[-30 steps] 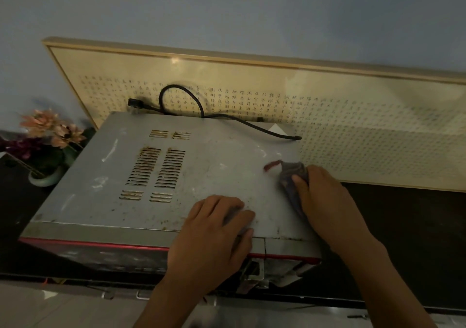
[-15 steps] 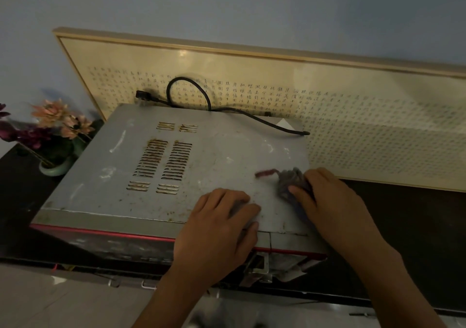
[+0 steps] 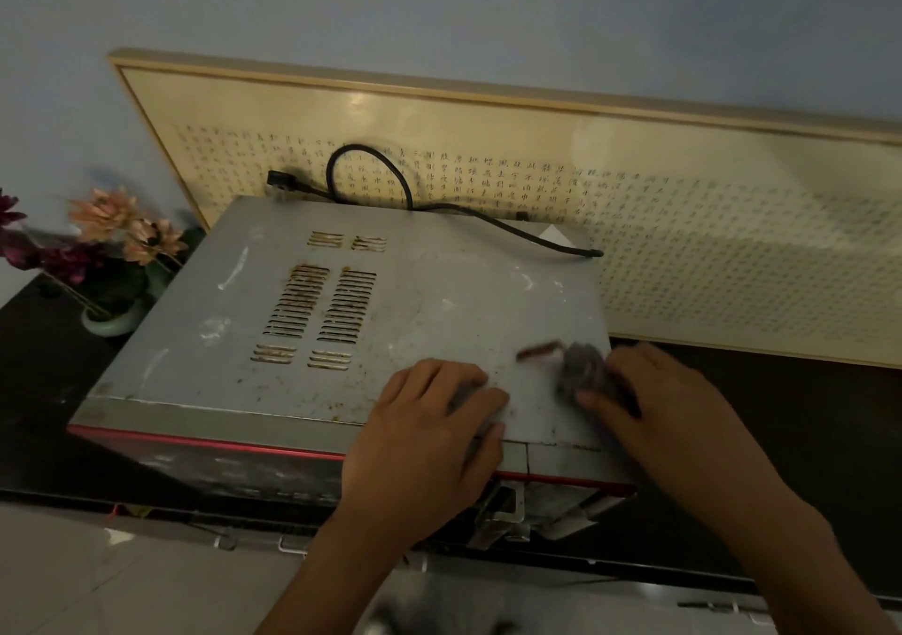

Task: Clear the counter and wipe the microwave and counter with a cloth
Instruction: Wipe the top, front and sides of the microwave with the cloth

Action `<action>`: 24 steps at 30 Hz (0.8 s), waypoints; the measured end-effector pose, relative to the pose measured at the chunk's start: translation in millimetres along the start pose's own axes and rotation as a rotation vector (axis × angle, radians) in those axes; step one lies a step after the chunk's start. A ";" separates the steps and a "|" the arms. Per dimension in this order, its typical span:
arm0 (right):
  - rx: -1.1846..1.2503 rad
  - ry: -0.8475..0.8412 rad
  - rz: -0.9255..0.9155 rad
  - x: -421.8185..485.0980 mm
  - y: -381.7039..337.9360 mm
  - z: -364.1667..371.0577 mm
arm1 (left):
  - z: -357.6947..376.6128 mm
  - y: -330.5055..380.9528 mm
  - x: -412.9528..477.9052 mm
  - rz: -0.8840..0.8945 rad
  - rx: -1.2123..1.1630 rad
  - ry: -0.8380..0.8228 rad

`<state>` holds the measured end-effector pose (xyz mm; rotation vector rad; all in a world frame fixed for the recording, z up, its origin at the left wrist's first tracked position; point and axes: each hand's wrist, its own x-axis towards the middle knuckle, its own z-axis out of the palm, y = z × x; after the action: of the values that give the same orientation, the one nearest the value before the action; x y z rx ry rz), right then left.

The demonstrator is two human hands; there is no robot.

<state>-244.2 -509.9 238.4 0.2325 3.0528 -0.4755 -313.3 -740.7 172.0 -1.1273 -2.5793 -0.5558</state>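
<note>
Head view: the right hand [image 3: 683, 419] has its fingers curled down over a bunched grey cloth [image 3: 583, 366] and presses it onto the top of the microwave [image 3: 341, 317], close to the right edge. Motion blur hides how tightly the fingers close. A reddish strip of the cloth trails out to the left of the grip. Left of the grip, the left hand [image 3: 424, 439] lies flat with its fingers spread near the front edge, holding nothing and apparently bracing the microwave.

Beyond the grip, a loose power cord [image 3: 488, 217] lies across the back of the top, and a far stroke could sweep it off. Further left, the rusty vent slots [image 3: 317, 312] could snag the cloth. A stroke to the right could slip off onto the dark counter [image 3: 805, 414].
</note>
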 end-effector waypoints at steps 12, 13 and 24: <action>0.002 0.268 0.106 109.2 -10.1 14.4 | -0.6 1.0 -0.2 0.014 0.005 0.029; -0.056 0.274 0.067 101.6 -11.0 16.9 | -0.3 0.8 -0.4 0.013 0.007 0.029; -0.126 0.325 0.119 123.3 -3.1 13.4 | -0.2 0.7 -1.4 0.011 -0.003 0.024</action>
<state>-366.3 -499.6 218.5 0.5317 3.3383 -0.2585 -311.8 -741.3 171.8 -1.1276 -2.5513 -0.5679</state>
